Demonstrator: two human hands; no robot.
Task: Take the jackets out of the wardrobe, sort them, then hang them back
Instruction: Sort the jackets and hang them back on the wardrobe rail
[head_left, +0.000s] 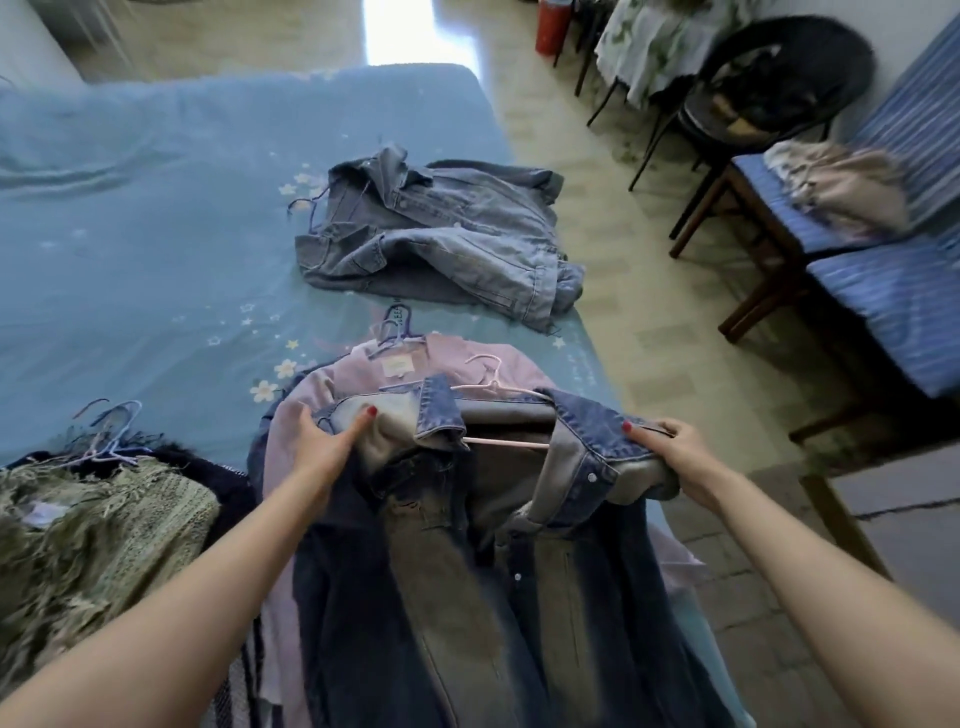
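Observation:
A dark blue denim jacket (441, 571) on a pink hanger (498, 387) hangs in front of me over the bed's near end. My left hand (324, 441) grips its left shoulder and my right hand (670, 457) grips its right shoulder. Under it lies a lilac jacket (332, 384) on a hanger. A light blue denim jacket (441, 234) lies crumpled farther up the bed. A green fringed knit jacket (93, 530) with a dark garment beneath lies at the near left, with hangers (111, 431) at its top.
The bed has a light blue flowered cover (130, 234). To the right, across tiled floor (649, 322), stand a striped blue bench (883, 291) with a folded cloth (841, 187) and a black wicker chair (779, 88). A cloth-covered table (649, 41) is behind.

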